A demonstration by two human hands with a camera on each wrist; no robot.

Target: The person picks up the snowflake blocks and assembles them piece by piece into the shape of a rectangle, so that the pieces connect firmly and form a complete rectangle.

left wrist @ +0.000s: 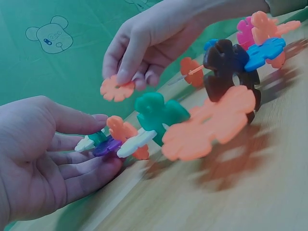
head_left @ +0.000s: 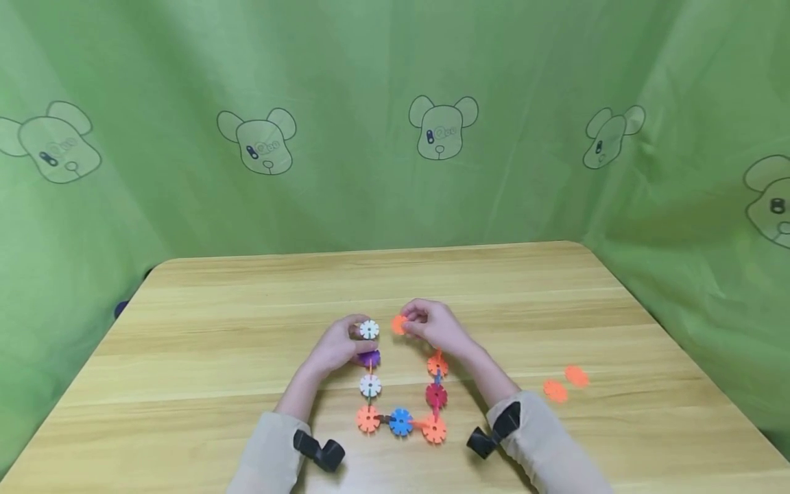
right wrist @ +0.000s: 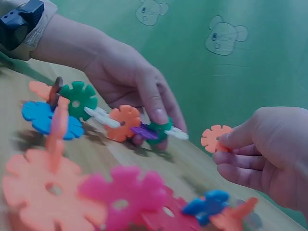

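A U-shaped chain of interlocked plastic snowflake discs lies on the table, with a blue disc (head_left: 401, 422) in its near side. At the chain's far left end my left hand (head_left: 337, 346) grips the links, thumb over a green disc (right wrist: 158, 134) beside a white disc (head_left: 369, 329) and a purple disc (head_left: 369, 358). My right hand (head_left: 439, 325) pinches a loose orange disc (head_left: 399, 324) between thumb and fingers, apart from the white end disc and to its right. On the chain's right side are a red disc (head_left: 436, 396) and an orange end piece (head_left: 437, 365).
Two loose orange discs, a nearer one (head_left: 555, 391) and a farther one (head_left: 577, 376), lie flat on the wooden table (head_left: 216, 329) to the right of my right forearm. A green curtain (head_left: 352, 192) with printed bear heads hangs behind and beside the table.
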